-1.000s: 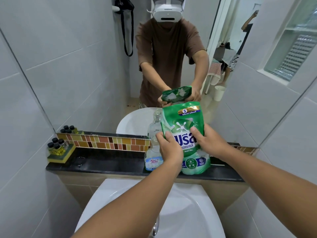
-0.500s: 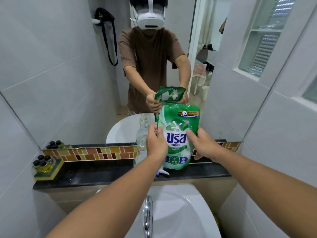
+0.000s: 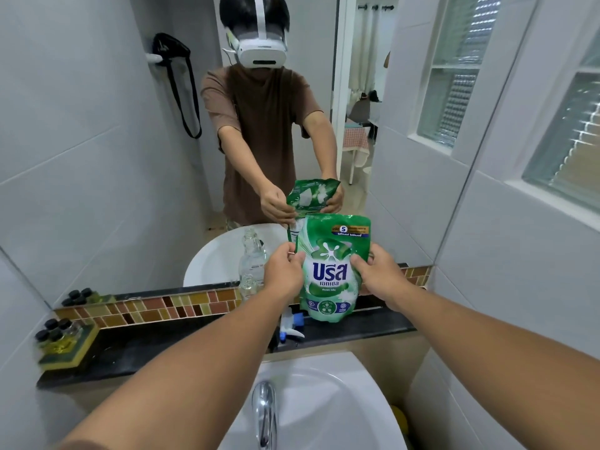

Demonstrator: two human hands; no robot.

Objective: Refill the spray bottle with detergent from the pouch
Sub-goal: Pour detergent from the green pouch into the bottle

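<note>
Both hands hold a green detergent pouch (image 3: 331, 271) upright above the black ledge (image 3: 162, 349) that runs behind the white sink (image 3: 324, 401). The left hand (image 3: 284, 271) is closed on the pouch's left edge, thumb on the printed front, and the right hand (image 3: 378, 274) grips its right edge the same way, so the pouch hangs between them with its bottom just above the ledge. Its sealed top edge faces up. The clear spray bottle (image 3: 248, 287) stands on the ledge just left of the left hand, partly hidden behind the wrist, its neck open with no head on it. The white and blue trigger spray head (image 3: 292, 328) lies on the ledge below the pouch, near the front edge. At the far left of the ledge a small yellow-green tray (image 3: 68, 347) carries several little black-capped bottles (image 3: 56, 329). A chrome tap (image 3: 264, 407) rises over the sink near the bottom. The mirror (image 3: 97, 157) behind the ledge reflects the person, the pouch and the bottle.
</note>
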